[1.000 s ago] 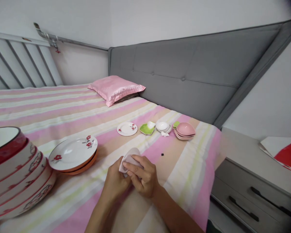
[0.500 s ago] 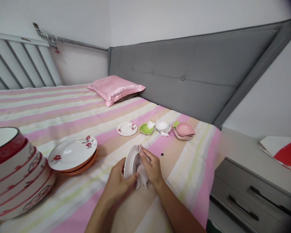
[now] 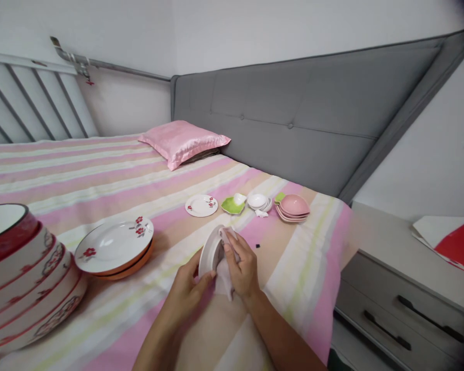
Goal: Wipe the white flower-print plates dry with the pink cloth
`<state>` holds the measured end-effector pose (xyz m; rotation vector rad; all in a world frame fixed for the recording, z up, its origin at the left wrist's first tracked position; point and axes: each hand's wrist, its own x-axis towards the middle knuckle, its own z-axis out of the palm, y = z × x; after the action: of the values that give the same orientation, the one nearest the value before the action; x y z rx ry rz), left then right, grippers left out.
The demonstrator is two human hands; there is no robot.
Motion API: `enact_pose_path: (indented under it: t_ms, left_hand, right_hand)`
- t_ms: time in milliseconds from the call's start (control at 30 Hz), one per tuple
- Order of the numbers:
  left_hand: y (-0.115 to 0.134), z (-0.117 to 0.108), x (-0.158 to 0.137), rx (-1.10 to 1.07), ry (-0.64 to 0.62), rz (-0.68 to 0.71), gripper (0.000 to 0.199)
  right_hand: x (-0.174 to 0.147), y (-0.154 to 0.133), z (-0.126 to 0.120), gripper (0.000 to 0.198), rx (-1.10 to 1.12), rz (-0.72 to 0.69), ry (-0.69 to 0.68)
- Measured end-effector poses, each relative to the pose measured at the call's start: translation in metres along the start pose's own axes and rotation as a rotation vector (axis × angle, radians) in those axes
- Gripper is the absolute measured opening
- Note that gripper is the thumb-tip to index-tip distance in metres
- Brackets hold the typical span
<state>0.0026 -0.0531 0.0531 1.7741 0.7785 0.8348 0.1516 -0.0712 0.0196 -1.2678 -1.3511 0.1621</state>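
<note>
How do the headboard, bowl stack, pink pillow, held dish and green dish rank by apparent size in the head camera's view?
1. Headboard
2. Bowl stack, cut by frame edge
3. Pink pillow
4. Held dish, partly covered
5. Green dish

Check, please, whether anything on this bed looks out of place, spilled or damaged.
A small dark speck lies on the striped bedspread, near the right hand; it does not fit the stripes, too small to identify. The stacked bowls seem unusual there. I see no spill or damage.
</note>
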Motion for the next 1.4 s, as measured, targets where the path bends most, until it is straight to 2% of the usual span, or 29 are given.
enact_pose_path:
  t_ms: [233, 433, 533, 667, 833, 967, 1100, 1300, 1400]
  left_hand:
    - [0.015, -0.016, -0.005, -0.072, 0.032, -0.077, 0.045]
    - [0.027, -0.029, -0.010, 0.037, 0.007, -0.098, 0.027]
    - [0.030, -0.029, -0.012, 0.091, -0.018, -0.117, 0.018]
    - [0.031, -0.025, -0.010, 0.172, -0.021, -0.104, 0.016]
    - [0.022, -0.019, -0.006, 0.145, -0.055, -0.088, 0.038]
    - [0.013, -0.014, -0.004, 0.043, -0.059, -0.123, 0.057]
    - [0.009, -0.012, -0.003, 0.032, -0.068, -0.116, 0.061]
    - [0.005, -0.015, -0.005, 0.061, -0.049, -0.057, 0.058]
    - [0.005, -0.016, -0.005, 0.099, -0.047, -0.055, 0.049]
  right_hand:
    - [-0.007, -0.018, -0.004, 0.040, -0.107, -0.314, -0.111]
    - [-0.012, -0.024, -0.003, 0.040, -0.107, -0.471, -0.188]
    - [-0.013, -0.025, -0.002, 0.041, -0.124, -0.433, -0.175]
    - [-0.010, -0.019, 0.001, 0.040, -0.164, -0.222, -0.109]
    - [-0.007, -0.003, 0.006, 0.036, -0.216, 0.024, -0.075]
    - [-0.005, 0.005, 0.008, 0.034, -0.231, 0.132, -0.109]
    - [-0.004, 0.002, 0.006, 0.037, -0.182, 0.101, -0.136]
    - [-0.007, -0.010, 0.002, 0.042, -0.193, -0.106, -0.159]
    - [-0.008, -0.016, 0.001, 0.044, -0.231, -0.227, -0.175]
